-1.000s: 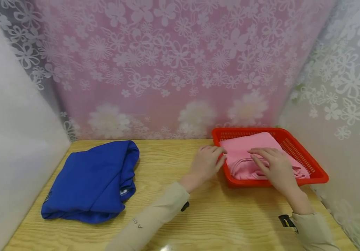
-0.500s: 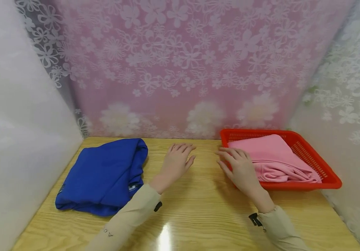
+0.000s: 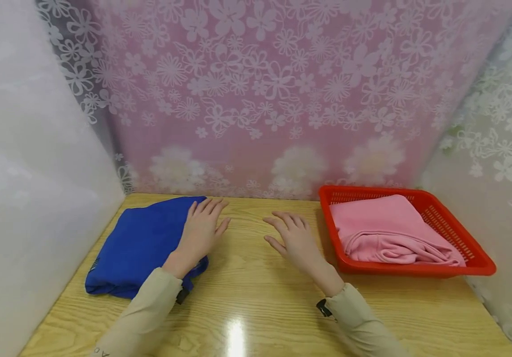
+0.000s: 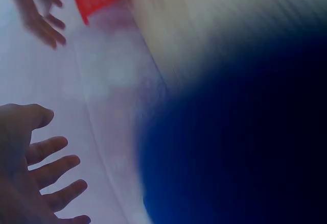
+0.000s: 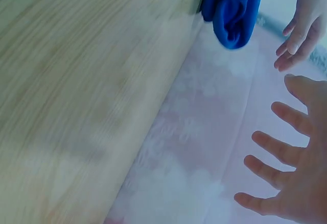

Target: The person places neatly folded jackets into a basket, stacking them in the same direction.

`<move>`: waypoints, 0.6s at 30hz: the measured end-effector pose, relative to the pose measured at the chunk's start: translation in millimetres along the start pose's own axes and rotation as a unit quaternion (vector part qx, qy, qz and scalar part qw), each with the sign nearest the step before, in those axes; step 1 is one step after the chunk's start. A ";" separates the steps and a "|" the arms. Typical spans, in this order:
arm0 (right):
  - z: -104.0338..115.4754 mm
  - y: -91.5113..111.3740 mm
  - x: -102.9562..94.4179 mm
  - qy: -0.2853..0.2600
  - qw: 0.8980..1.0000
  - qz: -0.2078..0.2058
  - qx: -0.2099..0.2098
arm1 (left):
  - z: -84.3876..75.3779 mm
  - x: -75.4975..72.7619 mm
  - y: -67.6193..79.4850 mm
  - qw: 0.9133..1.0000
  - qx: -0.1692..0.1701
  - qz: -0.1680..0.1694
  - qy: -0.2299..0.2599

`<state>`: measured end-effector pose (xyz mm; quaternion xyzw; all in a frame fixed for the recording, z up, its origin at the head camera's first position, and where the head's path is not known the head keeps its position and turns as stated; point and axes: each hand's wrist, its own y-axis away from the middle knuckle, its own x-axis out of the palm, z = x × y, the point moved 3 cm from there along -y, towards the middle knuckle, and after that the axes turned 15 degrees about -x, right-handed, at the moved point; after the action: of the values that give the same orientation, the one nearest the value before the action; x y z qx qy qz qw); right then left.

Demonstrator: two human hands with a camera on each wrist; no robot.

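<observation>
My left hand [image 3: 198, 233] is over the right side of a folded blue garment [image 3: 144, 243], fingers spread and holding nothing. In the left wrist view the blue garment [image 4: 245, 142] looms dark and blurred beside that hand [image 4: 41, 168]. My right hand [image 3: 298, 243] hovers above the middle of the table, its fingers spread and nothing in them. The right wrist view shows this hand [image 5: 291, 152] with its fingers apart. Right of it, a folded pink garment [image 3: 376, 218] with a rolled front edge lies inside a red plastic basket [image 3: 416, 269].
The wood-grain table [image 3: 256, 307] meets a pink flowered curtain [image 3: 256, 99] at the back. A whitish sheet [image 3: 28, 173] closes the left side, and a pale flowered one [image 3: 497, 178] the right.
Both hands have moved left, away from the basket's edge and the pink garment. The left hand has come over the blue garment; the right hand has left the basket for mid-table.
</observation>
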<state>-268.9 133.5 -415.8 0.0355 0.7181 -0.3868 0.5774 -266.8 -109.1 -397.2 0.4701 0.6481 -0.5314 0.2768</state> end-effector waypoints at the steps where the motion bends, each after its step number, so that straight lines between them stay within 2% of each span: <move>1: 4.0 -4.4 2.0 -0.001 1.000 0.007 -0.003 | 8.9 -4.9 1.5 1.000 -0.009 0.003 0.001; 6: 21.7 -25.4 11.9 0.006 0.999 0.040 -0.020 | 52.9 -27.0 8.4 0.998 -0.053 0.015 0.000; 12: 43.3 -51.5 22.6 -0.012 0.997 0.070 -0.030 | 106.0 -48.2 16.5 0.995 -0.094 0.009 -0.013; 16: 62.4 -70.5 27.9 -0.029 0.995 0.080 -0.044 | 141.6 -59.5 25.7 0.995 -0.093 0.006 -0.019; 18: 72.1 -79.8 31.1 -0.039 0.994 0.089 -0.051 | 158.7 -63.0 31.1 0.996 -0.090 0.017 -0.017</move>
<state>-261.1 22.5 -403.8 0.0544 0.7077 -0.2978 0.6384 -235.6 -279.8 -401.2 0.4450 0.6802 -0.4743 0.3380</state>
